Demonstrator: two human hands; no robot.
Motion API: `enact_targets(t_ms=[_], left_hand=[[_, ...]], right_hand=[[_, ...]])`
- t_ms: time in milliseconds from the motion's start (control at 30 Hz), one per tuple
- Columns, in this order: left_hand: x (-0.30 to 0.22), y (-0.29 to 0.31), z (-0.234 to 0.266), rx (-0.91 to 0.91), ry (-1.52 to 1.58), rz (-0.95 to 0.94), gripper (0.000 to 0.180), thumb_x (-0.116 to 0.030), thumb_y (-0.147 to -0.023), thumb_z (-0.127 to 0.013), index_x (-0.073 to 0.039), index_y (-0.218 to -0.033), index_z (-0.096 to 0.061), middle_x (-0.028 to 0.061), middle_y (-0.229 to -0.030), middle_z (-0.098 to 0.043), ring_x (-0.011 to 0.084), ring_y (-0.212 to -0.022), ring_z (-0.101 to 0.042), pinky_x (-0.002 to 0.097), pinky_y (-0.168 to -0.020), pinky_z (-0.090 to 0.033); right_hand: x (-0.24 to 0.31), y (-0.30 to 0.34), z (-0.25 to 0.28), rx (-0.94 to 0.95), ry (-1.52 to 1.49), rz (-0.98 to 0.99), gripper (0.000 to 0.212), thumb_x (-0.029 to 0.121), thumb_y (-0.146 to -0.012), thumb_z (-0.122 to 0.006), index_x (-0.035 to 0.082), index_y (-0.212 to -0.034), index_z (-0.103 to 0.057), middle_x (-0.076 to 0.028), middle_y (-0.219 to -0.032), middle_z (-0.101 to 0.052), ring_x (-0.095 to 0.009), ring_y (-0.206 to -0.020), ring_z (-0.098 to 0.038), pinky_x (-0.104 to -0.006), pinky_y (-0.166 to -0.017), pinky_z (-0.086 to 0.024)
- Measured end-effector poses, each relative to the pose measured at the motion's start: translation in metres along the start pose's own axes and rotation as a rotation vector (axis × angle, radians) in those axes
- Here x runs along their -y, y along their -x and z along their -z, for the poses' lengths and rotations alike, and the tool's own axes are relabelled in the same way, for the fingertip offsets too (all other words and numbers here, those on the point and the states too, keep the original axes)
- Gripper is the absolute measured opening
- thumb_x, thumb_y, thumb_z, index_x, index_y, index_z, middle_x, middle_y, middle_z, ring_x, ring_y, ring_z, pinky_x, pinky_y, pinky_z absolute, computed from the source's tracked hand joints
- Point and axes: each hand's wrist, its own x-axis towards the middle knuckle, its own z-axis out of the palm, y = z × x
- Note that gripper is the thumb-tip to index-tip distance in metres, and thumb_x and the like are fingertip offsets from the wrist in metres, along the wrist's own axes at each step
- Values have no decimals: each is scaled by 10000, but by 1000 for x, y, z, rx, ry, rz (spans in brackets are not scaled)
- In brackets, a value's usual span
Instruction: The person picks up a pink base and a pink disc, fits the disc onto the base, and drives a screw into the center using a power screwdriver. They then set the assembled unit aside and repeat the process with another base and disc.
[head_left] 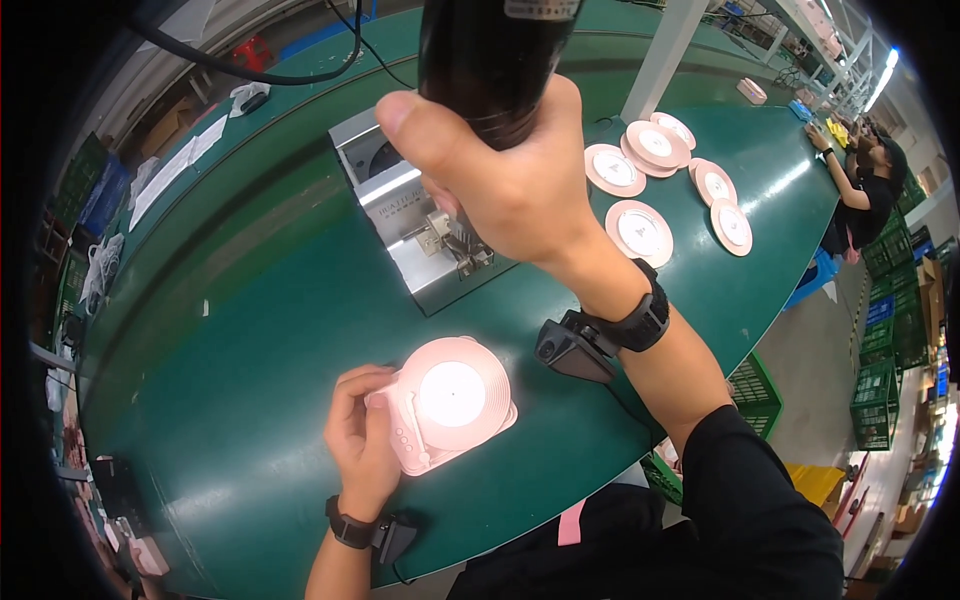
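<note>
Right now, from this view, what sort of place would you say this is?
Probably a factory assembly workshop: a long green workbench, matching pink-rimmed discs on it, and green plastic crates beyond.

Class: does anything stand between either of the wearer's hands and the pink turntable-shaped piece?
Nothing visible separates the left hand from the pink turntable-shaped piece; they touch. From the right hand, gripping a black tool, the silver metal box appears partly in line, though that hand seems above it.

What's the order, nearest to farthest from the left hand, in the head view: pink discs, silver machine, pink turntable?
1. Pink turntable: touching left hand, on its right.
2. Silver machine: beyond, at upper centre.
3. Pink discs: upper right.
</note>
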Motion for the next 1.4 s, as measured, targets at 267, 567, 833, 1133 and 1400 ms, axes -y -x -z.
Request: enact_targets(t_ms=[267, 567, 833, 1133, 1400], left_hand=[[7, -1, 3, -13, 21, 7, 186, 23, -989, -508, 27, -1142, -614, 131, -1188, -630, 195, -1115, -614, 330, -1020, -465], [7, -1, 4, 0, 75, 41, 332, 81, -984, -491, 30, -1308, -542, 126, -1208, -646, 174, -1136, -619, 314, -1020, -478], [7, 1, 1, -36, 54, 8, 304, 28, -973, -513, 32, -1264, -601, 133, -1121, -689, 200, -1079, -654, 326, -969, -503], [3, 0, 0, -44, 64, 5, 292, 27, -971, -508, 37, -1242, -616, 136, -1121, -696, 193, -1074, -653, 312, -965, -496], [5, 0, 1, -52, 52, 4, 284, 30, -971, -502, 37, -1229, -622, 134, -1110, -698, 194, -1062, -658, 316, -950, -505]], right_hand=[[14, 12, -8, 87, 8, -138, 191, 119, -827, -769, 28, -748, -620, 42, -638, -573, -53, -586, -510, -248, -546, -418], [35, 56, -19, 322, -106, -165, 442, 406, -930, -726, 55, -935, -459, -67, -628, -500, -149, -466, -453, -326, -483, -407], [25, 77, -39, 325, -246, -270, 445, 296, -869, -825, 39, -936, -468, -58, -648, -514, -133, -530, -501, -294, -477, -426], [19, 80, -40, 355, -248, -253, 439, 279, -879, -824, 38, -932, -461, -51, -661, -519, -128, -544, -506, -290, -487, -432], [18, 77, -41, 301, -257, -239, 464, 322, -879, -829, 44, -923, -460, -54, -651, -513, -136, -532, -505, -294, -478, -430]])
